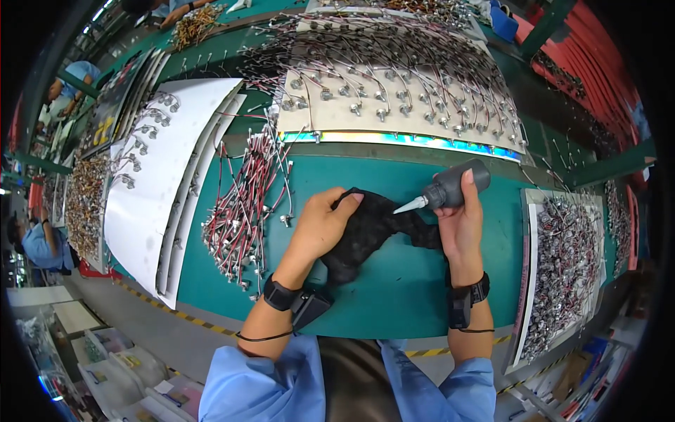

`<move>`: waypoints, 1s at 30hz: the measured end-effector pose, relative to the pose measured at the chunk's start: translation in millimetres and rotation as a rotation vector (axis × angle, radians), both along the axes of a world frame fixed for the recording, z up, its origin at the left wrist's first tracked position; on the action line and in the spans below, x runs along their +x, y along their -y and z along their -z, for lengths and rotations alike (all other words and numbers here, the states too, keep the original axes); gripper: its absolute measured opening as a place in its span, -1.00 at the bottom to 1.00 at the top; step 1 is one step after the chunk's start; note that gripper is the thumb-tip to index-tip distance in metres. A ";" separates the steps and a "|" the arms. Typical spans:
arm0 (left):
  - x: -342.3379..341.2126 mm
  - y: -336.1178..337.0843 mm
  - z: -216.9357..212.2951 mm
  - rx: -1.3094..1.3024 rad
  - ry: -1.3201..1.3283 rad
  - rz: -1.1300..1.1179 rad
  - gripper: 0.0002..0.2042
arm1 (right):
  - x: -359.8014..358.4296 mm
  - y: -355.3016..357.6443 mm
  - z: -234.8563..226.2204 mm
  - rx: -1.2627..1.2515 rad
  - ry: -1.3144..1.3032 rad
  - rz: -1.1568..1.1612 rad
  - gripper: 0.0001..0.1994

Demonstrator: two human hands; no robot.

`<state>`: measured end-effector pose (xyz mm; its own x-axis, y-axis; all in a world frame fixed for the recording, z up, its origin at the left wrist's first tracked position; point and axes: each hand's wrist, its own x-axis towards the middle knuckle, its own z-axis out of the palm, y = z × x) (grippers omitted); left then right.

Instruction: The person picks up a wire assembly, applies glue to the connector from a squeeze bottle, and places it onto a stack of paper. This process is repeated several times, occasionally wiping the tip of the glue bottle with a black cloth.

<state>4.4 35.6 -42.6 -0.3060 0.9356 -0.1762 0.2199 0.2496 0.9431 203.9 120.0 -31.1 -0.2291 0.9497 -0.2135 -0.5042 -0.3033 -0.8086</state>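
Note:
Over the green mat, my left hand [325,224] pinches a crumpled black cloth [369,225] between thumb and fingers. The cloth stretches across toward my other hand, its lower part hanging near the mat. My right hand [460,221] is wrapped round a dark grey squeeze bottle [457,181]. The bottle is tilted, and its pale pointed nozzle [410,205] points left and down, close to the cloth's upper edge. Whether nozzle and cloth touch, I cannot tell. Left of my left hand lies a pile of small metal parts with red, black and white wires [246,211].
Beyond the green mat [394,302], a pale board [401,112] carries rows of wired metal parts. White sheets [165,169] lean at the left. At the right sits a tray heaped with similar parts [566,260]. Co-workers in blue [42,243] are at the far left.

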 end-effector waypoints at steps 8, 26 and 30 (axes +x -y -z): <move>15.1 2.5 -5.1 -0.103 0.371 -0.022 -0.72 | -8.1 7.3 0.3 0.075 0.190 -0.007 -0.59; 7.3 6.7 -7.0 -0.101 0.956 0.020 -0.80 | -8.6 15.6 0.1 0.251 0.216 0.079 -0.49; 12.0 8.3 10.2 -0.014 0.668 0.114 -0.83 | -10.4 23.7 -3.6 0.414 0.251 0.048 -0.42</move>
